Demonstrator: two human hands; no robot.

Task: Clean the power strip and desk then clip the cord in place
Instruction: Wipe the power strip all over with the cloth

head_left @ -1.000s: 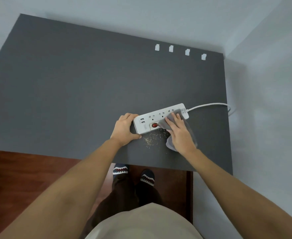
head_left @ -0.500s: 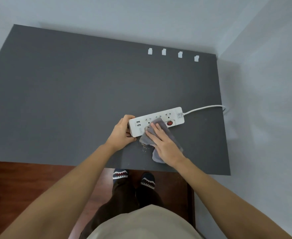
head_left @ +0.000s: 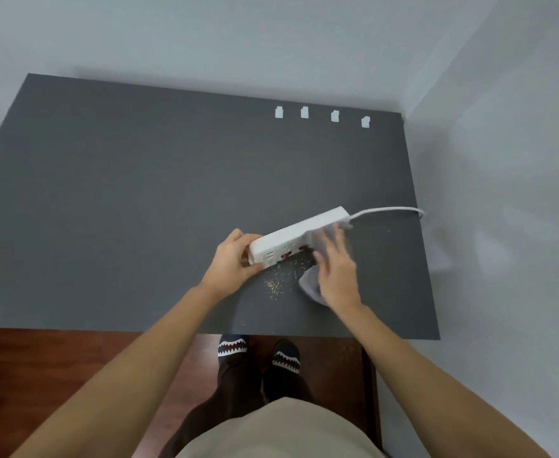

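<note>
Grey desk (head_left: 139, 209) fills most of the view, set against pale walls, with wood floor at its near edge. Strip (head_left: 299, 234), white, lies toward the near right of the desk, tilted up on its long edge so the socket face points toward the person; its left end carries USB ports and a red switch shows on the face. Left hand (head_left: 235, 261) grips the left end of the strip, fingers wrapped over the far side and thumb on the near side. Right hand (head_left: 336, 271) presses a grey cloth (head_left: 311, 285) flat against the right part of the socket face; the fingers are spread and motion-blurred, and the cloth trails down onto the desk beneath the palm. Cord (head_left: 390, 210) leaves the right end of the strip and curves over the right desk edge. Crumbs (head_left: 276, 284) lie scattered on the desk just near of the strip, between the two hands. Four white clips (head_left: 321, 115) stand in a row along the far right edge of the desk, well apart from the strip.
</note>
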